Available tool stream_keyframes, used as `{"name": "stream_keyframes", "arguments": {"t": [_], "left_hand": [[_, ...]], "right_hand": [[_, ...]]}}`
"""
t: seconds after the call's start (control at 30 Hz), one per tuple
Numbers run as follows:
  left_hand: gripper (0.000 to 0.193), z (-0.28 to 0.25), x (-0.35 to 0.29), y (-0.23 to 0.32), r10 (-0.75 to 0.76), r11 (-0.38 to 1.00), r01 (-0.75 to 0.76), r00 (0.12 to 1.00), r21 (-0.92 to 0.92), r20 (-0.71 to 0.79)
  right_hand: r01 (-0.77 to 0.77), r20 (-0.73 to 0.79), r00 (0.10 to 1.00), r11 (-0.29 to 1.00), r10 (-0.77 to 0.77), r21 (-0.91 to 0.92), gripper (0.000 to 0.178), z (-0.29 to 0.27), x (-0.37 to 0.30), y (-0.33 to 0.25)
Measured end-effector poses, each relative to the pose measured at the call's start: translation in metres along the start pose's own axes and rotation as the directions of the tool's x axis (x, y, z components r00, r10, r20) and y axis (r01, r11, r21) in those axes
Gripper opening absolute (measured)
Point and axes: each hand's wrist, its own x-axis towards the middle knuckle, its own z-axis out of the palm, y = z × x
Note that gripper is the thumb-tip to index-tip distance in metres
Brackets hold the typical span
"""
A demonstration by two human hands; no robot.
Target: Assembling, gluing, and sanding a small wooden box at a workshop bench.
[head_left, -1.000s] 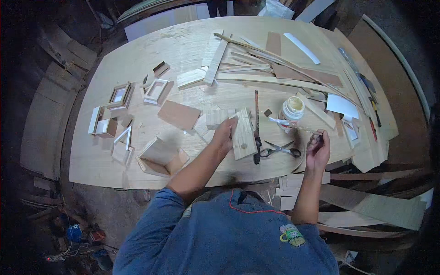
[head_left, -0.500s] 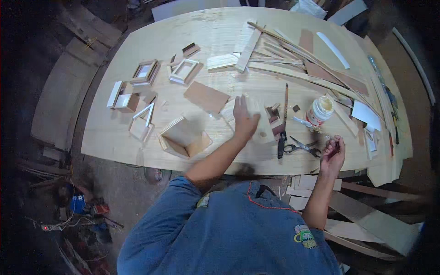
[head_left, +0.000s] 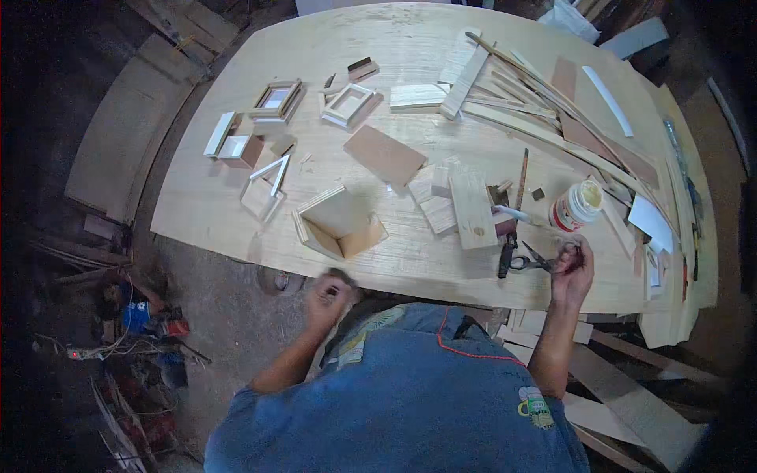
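My left hand [head_left: 328, 299] is off the table's front edge, near my body, blurred by motion. Its fingers are curled, and a small dark thing shows at their tips; its kind is unclear. Over the front right of the table, my right hand [head_left: 572, 268] has its fingers bent together, hiding whatever lies inside. A whitish, thin strip [head_left: 516, 214] reaches toward these fingers; whether they touch it I cannot tell. Scissors [head_left: 530, 261] lie beside that hand, and an open white-and-red jar [head_left: 576, 206] stands behind it. Pale wood blocks [head_left: 471, 211] rest between my hands.
A three-sided wooden corner piece [head_left: 339, 225] sits near the front edge. Small wooden frames [head_left: 349, 106] lie farther left, with a brown flat panel [head_left: 385, 156] nearby. Long wood strips [head_left: 536, 130] spread over the far right. A black-handled tool [head_left: 507, 254] lies by the scissors.
My left hand has left the pale wood blocks and drawn back to the left, past the table edge. My right hand stays near the scissors. The whole view has shifted slightly.
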Motion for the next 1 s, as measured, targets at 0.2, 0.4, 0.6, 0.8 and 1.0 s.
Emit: {"name": "stream_keyframes", "arguments": {"t": [0.2,0.4,0.6,0.8,1.0], "left_hand": [[0.057,-0.026,0.032,0.002,-0.133,0.988,0.152,0.941,0.037,-0.312],[0.100,-0.034,0.053,-0.016,0.036,0.976,-0.015,0.995,0.218,-0.093],[0.108,-0.031,0.066,-0.015,0.093,0.914,-0.104,0.995,0.393,0.048],[0.103,-0.027,0.071,-0.028,0.047,0.926,-0.066,0.997,0.373,0.060],[0.095,-0.023,0.069,-0.033,0.002,0.922,-0.007,1.000,0.388,0.013]], "right_hand": [[-0.063,0.285,0.951,0.978,0.119,-0.200,0.018,0.038,-0.004,0.043],[-0.007,0.351,0.915,0.877,0.199,-0.480,0.019,0.064,-0.026,0.089],[0.178,0.508,0.838,0.780,0.199,-0.599,0.024,0.073,-0.053,0.120],[0.416,0.617,0.782,0.666,0.086,-0.619,0.022,0.073,-0.067,0.138],[0.473,0.648,0.758,0.622,0.074,-0.624,0.021,0.072,-0.073,0.143]]}}
